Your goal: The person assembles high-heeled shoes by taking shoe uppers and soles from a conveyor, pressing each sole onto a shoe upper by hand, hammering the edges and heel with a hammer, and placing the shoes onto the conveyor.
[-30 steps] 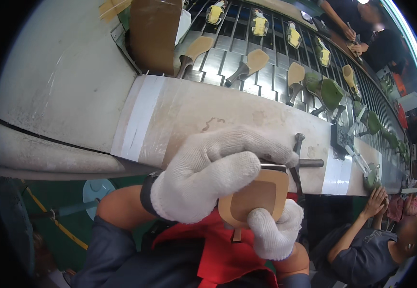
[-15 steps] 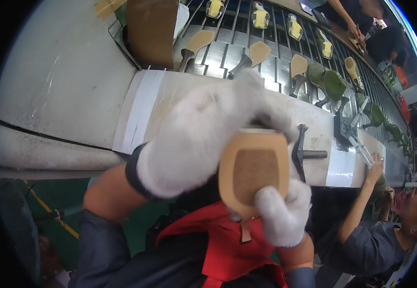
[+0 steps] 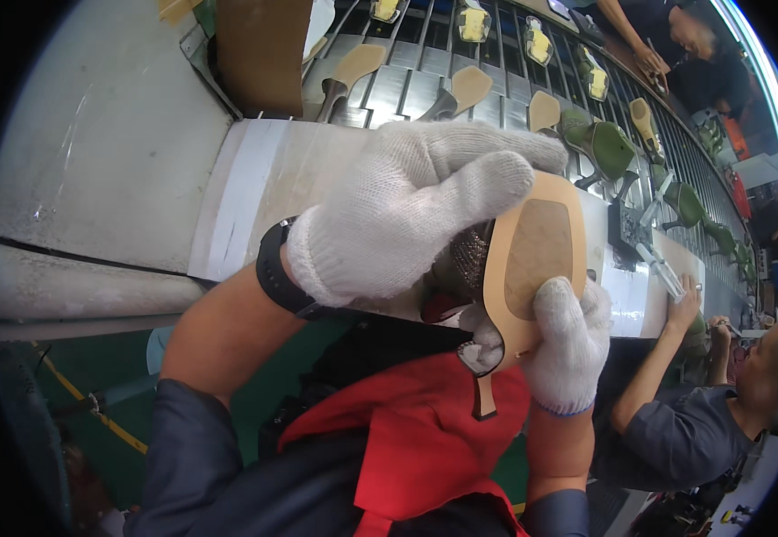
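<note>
The person keeps one shoe (image 3: 534,251) in both gloved hands, in the air over the near edge of the tabletop (image 3: 322,170); its tan sole turns to the camera, its toe points between 12 and 1 o'clock, and the thin heel (image 3: 486,396) sticks out between 6 and 7 o'clock. The right hand (image 3: 568,345), at 5 o'clock of the shoe's middle, pinches it near the heel end, with the thumb flat on the sole. The left hand (image 3: 416,206) comes from 10 o'clock, fingers straight and lying together, thumb a little apart from them at the edge of the sole; I cannot tell how firmly it presses. At 9 o'clock dark mesh (image 3: 470,259) of the shoe shows, and white knit appears in the opening near the heel, but I cannot tell if this is glove fingers. A black watch (image 3: 282,268) is on the left wrist, and a red apron (image 3: 416,421) lies at 7 o'clock. Beyond the tabletop, a slatted rack (image 3: 398,85) carries tan soles with dark heels (image 3: 471,88) from 11 to 12 o'clock, and a green shoe (image 3: 610,150) at 1 o'clock. A black box (image 3: 624,233) stands at 2 o'clock, and a co-worker (image 3: 689,430) in a grey shirt is at 4 o'clock.
</note>
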`<state>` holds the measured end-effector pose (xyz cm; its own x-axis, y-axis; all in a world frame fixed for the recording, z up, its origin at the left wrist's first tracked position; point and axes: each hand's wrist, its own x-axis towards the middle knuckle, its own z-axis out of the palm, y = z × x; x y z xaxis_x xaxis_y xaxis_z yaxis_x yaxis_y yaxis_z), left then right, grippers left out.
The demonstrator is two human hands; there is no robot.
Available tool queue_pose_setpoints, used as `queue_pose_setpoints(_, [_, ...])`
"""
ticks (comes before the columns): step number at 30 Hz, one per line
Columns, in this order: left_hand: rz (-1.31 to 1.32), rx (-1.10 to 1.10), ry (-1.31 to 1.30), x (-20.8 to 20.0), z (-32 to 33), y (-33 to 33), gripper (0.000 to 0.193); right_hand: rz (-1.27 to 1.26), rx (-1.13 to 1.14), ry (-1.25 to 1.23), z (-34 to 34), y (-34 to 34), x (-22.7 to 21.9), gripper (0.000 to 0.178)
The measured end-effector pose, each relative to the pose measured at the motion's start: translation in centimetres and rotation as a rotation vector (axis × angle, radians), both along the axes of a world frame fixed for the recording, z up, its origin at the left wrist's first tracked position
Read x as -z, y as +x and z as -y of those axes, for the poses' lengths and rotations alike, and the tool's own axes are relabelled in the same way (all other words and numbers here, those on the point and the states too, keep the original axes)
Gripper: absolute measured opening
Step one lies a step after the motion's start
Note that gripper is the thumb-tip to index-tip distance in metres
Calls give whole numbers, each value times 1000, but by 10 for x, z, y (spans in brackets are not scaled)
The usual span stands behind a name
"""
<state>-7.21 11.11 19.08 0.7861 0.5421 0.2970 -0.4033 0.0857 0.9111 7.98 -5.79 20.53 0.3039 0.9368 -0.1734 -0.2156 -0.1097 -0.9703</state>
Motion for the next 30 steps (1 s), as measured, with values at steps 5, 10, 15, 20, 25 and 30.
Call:
queue_pose_setpoints(5, [7, -85, 271, 8, 2, 1, 55, 12, 4, 33, 0, 1, 3, 47])
queue_pose_setpoints(10, [22, -16, 7, 4, 15, -15, 51, -11, 3, -45, 2, -6, -5, 39])
queue_pose_setpoints(15, [-63, -266, -176, -12, 36, -43, 23, 293, -345, 311, -1, -6, 27, 25])
queue_pose_setpoints(20, [-221, -412, -68, -26, 56, -62, 42, 489, -355, 257, 8, -25, 19, 18])
queue_pose_setpoints(25, [-277, -489, -4, -23, 59, -78, 49, 677, -352, 358, -5, -46, 19, 18])
queue_pose_setpoints(30, [-367, -585, 70, -19, 59, -83, 35, 649, -341, 355, -8, -58, 18, 17])
